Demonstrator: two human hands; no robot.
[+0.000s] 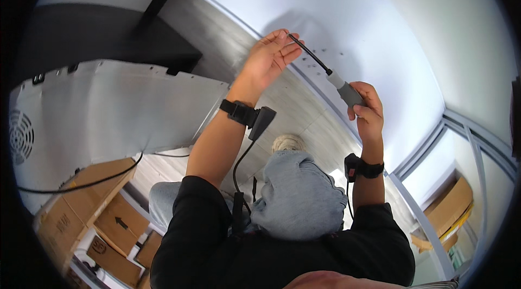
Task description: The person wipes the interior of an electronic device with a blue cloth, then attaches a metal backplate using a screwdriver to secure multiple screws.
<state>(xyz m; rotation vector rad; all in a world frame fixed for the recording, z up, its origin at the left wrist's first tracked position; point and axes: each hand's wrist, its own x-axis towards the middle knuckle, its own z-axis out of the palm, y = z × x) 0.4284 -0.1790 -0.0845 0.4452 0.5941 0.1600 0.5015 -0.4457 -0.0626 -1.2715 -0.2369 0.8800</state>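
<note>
A screwdriver [311, 55] with a grey handle and a long dark shaft slants up and left over a white surface. My right hand [369, 106] is closed around its handle. At the far end of the shaft my left hand [274, 56] has thumb and forefinger pinched together beside the tip, the other fingers loosely bent. Whatever small piece those fingertips hold is too small to make out. Several small screws [317, 62] lie scattered on the white surface [374, 34], just beyond the shaft.
A large sheet-metal panel [119, 104] with a round vent stands at left, a black cable [81, 186] hanging across it. Behind it is a black bench [97, 34]. Cardboard boxes [119, 224] sit lower left, another carton [450, 213] at right beyond a grey metal frame [423, 213].
</note>
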